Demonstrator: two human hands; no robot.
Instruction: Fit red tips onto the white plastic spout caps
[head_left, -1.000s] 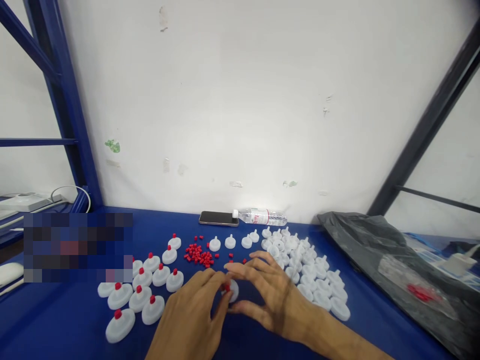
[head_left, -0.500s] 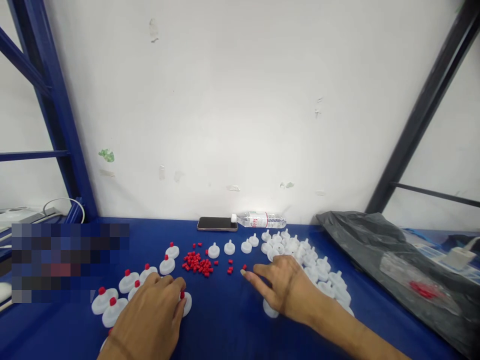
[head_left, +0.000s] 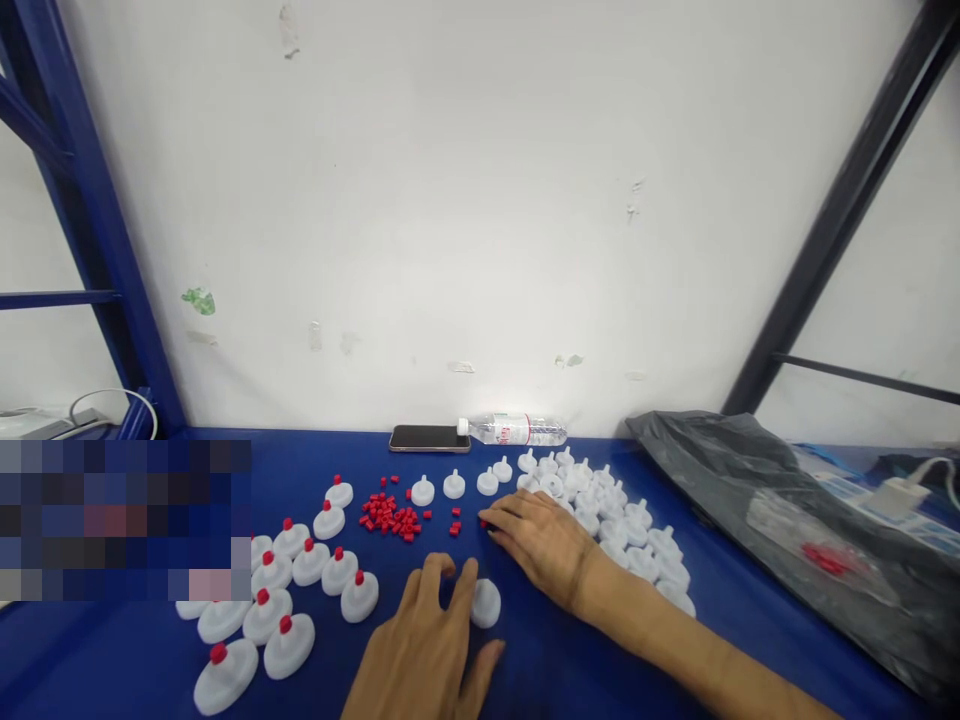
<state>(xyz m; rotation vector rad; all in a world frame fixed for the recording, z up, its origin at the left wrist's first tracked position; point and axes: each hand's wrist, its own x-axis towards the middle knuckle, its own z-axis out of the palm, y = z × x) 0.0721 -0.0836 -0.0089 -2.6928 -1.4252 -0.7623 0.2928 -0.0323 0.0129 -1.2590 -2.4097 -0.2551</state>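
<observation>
My left hand [head_left: 431,650] rests near the front of the blue table [head_left: 315,470], its fingers spread and touching a plain white plastic cap [head_left: 485,602]. My right hand [head_left: 541,541] lies flat further back, fingertips on a small red plug [head_left: 484,524]. Loose red plugs [head_left: 390,517] form a small heap in the middle. White caps with red plugs fitted [head_left: 300,580] stand in rows at the left. Plain white caps [head_left: 615,520] are heaped at the right, partly hidden by my right hand.
A dark phone [head_left: 429,438] and a lying water bottle [head_left: 514,431] sit at the wall. A grey plastic bag [head_left: 795,520] with red plugs inside covers the right side. A blue frame post [head_left: 90,230] stands at the left, a dark brace [head_left: 832,220] at the right.
My left hand left the capped piece in the left rows and came back to the middle onto a plain white cap. My right hand reached forward to a loose red plug.
</observation>
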